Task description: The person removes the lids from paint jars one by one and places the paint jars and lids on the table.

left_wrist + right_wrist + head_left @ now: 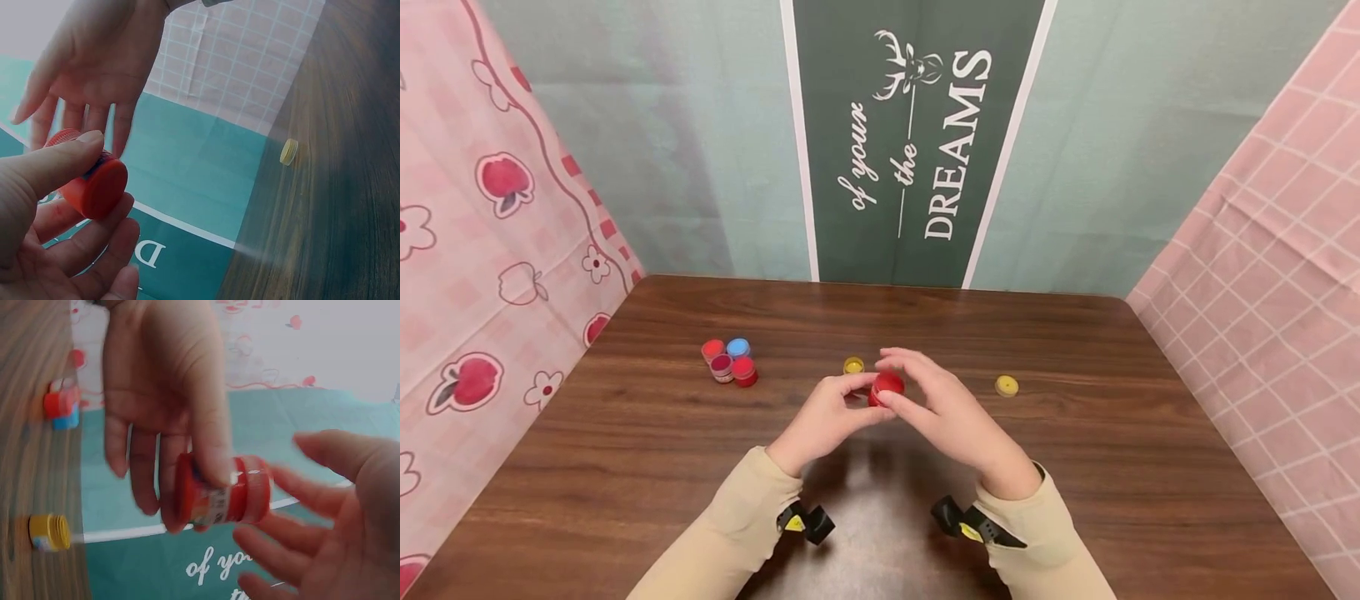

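My left hand (831, 410) pinches a small red paint jar (889, 386) between thumb and fingers, above the table's middle. In the right wrist view the jar (222, 492) lies sideways, a printed label round its body and its ridged end toward my right hand. That right hand (943, 410) has its fingers loosely spread around the ridged end, thumb standing apart from it. Behind the hands stands an uncovered yellow jar (853, 366), its threaded neck showing in the right wrist view. To the right, a yellow lid (1007, 385) lies on the table.
At the left of the brown wooden table (625, 417) several small jars stand together, among them a blue jar (738, 348), a dark red jar (722, 367) and a red jar (744, 372). A printed green curtain (700, 167) hangs behind, with pink cloths at both sides.
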The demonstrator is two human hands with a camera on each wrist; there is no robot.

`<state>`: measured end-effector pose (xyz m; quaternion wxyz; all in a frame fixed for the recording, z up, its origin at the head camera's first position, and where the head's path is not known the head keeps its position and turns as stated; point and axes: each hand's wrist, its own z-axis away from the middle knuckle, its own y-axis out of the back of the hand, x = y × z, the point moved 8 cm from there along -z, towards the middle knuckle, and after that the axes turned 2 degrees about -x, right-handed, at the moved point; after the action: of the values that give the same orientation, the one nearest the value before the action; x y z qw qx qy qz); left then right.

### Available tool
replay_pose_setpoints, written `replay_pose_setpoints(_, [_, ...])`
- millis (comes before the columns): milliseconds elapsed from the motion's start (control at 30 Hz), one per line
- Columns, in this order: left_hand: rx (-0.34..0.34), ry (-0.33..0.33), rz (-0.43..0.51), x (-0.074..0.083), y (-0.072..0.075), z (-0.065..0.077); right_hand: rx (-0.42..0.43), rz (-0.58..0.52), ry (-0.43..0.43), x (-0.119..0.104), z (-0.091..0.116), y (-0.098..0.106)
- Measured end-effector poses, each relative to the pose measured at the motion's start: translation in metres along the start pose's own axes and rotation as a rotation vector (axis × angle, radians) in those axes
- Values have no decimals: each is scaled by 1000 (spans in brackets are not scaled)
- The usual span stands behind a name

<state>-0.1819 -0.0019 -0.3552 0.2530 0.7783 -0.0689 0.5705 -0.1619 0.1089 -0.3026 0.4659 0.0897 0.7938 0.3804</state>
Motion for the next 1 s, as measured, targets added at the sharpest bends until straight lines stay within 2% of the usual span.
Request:
replay_pose_setpoints(133, [-4,39,3,-2,-1,0,98,174,-114,7,0,4])
replay_pose_setpoints(233, [-6,53,4,-4,-2,0,102,233,-139,9,0,3])
replay_pose_setpoints(333, [-5,43,-5,-4,-2,0,53,232,-73,5,1,1])
replay_pose_setpoints(433, [-2,19,-16,-3,-1,0,-23,191,40,-1,2,-2])
replay_pose_setpoints(533, [6,2,-16,3,0,0,-94,106,106,-6,4,-4])
replay_pose_setpoints(600, [8,6,-4,8,0,1,-120,25,112,-7,3,-4])
replay_pose_setpoints(700, [9,20,6,9,0,1,-91,-83,54,-5,1,-1])
replay_pose_setpoints(767, [3,28,16,4,0,0,-31,-79,4,-2,0,2])
replay_pose_setpoints(800, [0,30,13,-1,0,-1,1,-56,-28,0,0,3])
replay_pose_setpoints(900, [-8,40,15,-2,-1,0,70,82,-113,7,0,4])
replay_pose_setpoints(1000, [-17,41,24,-2,-1,0,90,173,-138,9,0,3])
